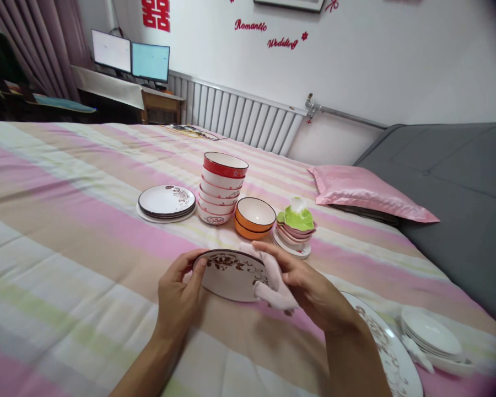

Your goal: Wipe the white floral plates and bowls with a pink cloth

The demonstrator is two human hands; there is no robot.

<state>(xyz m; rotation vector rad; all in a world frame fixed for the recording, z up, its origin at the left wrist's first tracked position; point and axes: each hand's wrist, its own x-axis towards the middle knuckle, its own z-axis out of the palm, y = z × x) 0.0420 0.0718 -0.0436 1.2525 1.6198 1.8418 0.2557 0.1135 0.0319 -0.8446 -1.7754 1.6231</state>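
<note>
Plate [231,278], pinched at rim by left hand [179,289], pale cloth [278,275] gripped in right hand [312,286] at opposite rim, stacked bowls [221,193] somewhat beyond the grip

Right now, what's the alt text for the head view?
The left hand grips a brown-flowered plate while the right hand holds a pale cloth against its edge. Beyond, on a striped bedspread, are stacked plates, a bowl stack, orange bowls and a green dish; a larger plate and white dishes lie at right.

left hand [178,289], right hand [314,289] apart, fingers [269,251] bent; forearms [149,358] angled inward
</note>
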